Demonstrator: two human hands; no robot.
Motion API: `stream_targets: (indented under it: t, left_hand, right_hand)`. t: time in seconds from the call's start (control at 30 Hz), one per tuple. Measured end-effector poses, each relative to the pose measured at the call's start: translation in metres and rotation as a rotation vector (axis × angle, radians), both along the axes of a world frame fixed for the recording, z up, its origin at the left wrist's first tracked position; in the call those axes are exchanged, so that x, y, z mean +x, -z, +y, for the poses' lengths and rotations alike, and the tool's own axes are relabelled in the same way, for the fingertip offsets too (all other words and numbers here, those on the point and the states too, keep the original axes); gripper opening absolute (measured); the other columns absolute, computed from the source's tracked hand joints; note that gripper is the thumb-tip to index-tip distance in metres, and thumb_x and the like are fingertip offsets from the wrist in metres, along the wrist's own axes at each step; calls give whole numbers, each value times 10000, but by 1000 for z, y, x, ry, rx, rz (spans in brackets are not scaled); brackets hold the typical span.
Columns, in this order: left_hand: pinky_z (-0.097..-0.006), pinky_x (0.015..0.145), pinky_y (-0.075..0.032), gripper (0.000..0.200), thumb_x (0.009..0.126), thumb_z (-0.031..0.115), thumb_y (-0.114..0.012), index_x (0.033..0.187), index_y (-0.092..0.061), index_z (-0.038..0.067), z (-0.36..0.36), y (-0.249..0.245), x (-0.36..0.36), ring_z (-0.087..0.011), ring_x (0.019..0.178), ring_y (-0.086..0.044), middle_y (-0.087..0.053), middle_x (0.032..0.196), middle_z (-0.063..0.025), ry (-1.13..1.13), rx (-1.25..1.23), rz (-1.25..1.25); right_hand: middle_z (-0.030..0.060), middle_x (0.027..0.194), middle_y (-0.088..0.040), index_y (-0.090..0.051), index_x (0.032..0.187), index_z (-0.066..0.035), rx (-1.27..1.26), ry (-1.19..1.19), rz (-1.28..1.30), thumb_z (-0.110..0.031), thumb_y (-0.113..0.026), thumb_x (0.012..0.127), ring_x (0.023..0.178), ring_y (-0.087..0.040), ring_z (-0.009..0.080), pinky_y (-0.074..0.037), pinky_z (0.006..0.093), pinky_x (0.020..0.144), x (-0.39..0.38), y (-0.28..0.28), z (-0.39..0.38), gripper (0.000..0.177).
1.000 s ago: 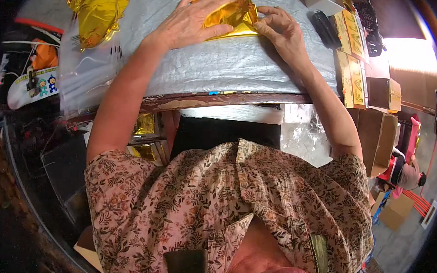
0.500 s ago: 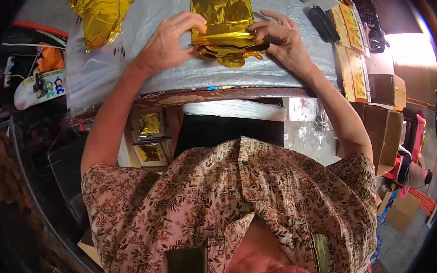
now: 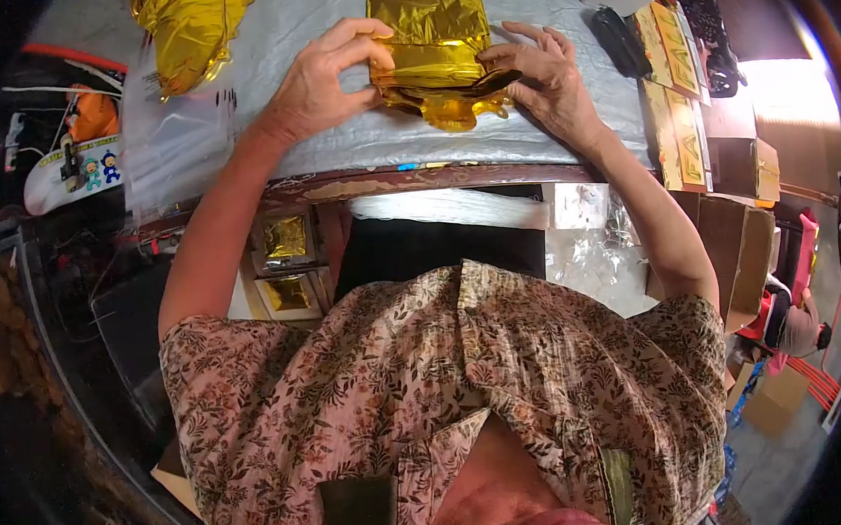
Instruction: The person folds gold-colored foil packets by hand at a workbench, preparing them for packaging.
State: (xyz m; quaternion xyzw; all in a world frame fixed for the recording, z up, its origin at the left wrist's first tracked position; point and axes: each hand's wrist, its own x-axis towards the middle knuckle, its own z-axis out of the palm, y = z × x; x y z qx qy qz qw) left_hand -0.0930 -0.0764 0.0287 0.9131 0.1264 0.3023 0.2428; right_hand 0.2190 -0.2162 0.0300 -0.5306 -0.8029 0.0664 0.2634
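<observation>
Top centre of frame: your left hand point(image 3: 321, 82) and right hand point(image 3: 546, 73) pinch opposite sides of the foil point(image 3: 427, 29) on the bench point(image 3: 414, 134), each grip closed on it. Upper part lies folded flat; lower edge is crumpled, so the folding appears about half done.

Packing workshop (cardboard boxes point(image 3: 748, 245), foil packs point(image 3: 286, 238)).

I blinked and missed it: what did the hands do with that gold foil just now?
The left hand, flat on the gold foil a second ago, slid to its left edge; the right hand pinches the right edge, and the foil now shows as a folded rectangle. The crumpled gold balloon and grey table cover stayed put.
</observation>
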Motion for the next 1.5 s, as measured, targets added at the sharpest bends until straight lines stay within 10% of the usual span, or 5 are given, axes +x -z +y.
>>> stream_targets:
  t: [0.93, 1.2, 1.5]
  left_hand:
    - [-401, 961, -553, 221, 788, 22, -809, 947, -673, 92, -1, 0, 3, -272, 1095, -696, -683, 1255, -59, 23, 86, 35]
    - [-415, 928, -513, 225, 788, 67, -822, 942, -666, 119, -1, 4, 2, -222, 1100, -690, -690, 1241, -20, 7, 109, 44]
    - [-410, 910, -523, 295, 760, 61, -829, 952, -609, 100, -1, 8, 3, -241, 1089, -695, -691, 1240, -40, -42, 95, 15]
  right_hand:
    - [-39, 1243, -726, -761, 1133, -106, 53, 32, -17, -384, -757, 890, 1385, -513, 280, -195, 522, 1215, 2, 4, 0, 369]
    - [-45, 1243, -736, -755, 1037, -113, 24, 44, -1, -64, -766, 802, 1368, -535, 259, -221, 475, 1210, 1, 2, -1, 240]
    - [-52, 1244, -734, -756, 1118, -127, 16, 75, -46, -18, -774, 792, 1380, -523, 253, -226, 473, 1210, -2, 1, -1, 344]
